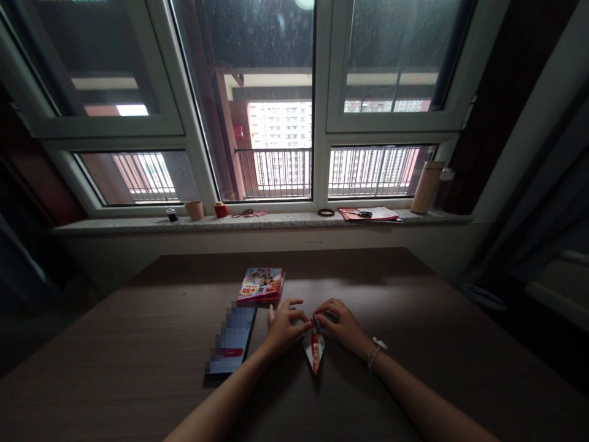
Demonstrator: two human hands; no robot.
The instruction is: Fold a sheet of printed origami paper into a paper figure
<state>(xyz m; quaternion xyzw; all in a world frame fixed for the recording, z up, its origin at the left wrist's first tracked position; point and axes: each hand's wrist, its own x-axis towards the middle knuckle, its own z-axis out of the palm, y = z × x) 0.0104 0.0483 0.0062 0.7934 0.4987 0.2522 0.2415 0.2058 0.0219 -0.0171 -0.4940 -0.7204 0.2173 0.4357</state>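
A small folded piece of printed paper (315,353), white with red and coming to a point toward me, lies on the dark wooden table (138,344). My left hand (284,324) pinches its upper edge from the left, some fingers raised. My right hand (335,321) presses and pinches the same top edge from the right, fingers curled. Both hands meet over the paper's far end. A bracelet sits on my right wrist.
A stack of colourful printed leaflets (261,284) lies just beyond my left hand. A phone (231,341) lies flat to its left. The windowsill holds small cups (194,210), a bangle (326,212), papers with scissors (368,213) and a tall beige flask (427,186).
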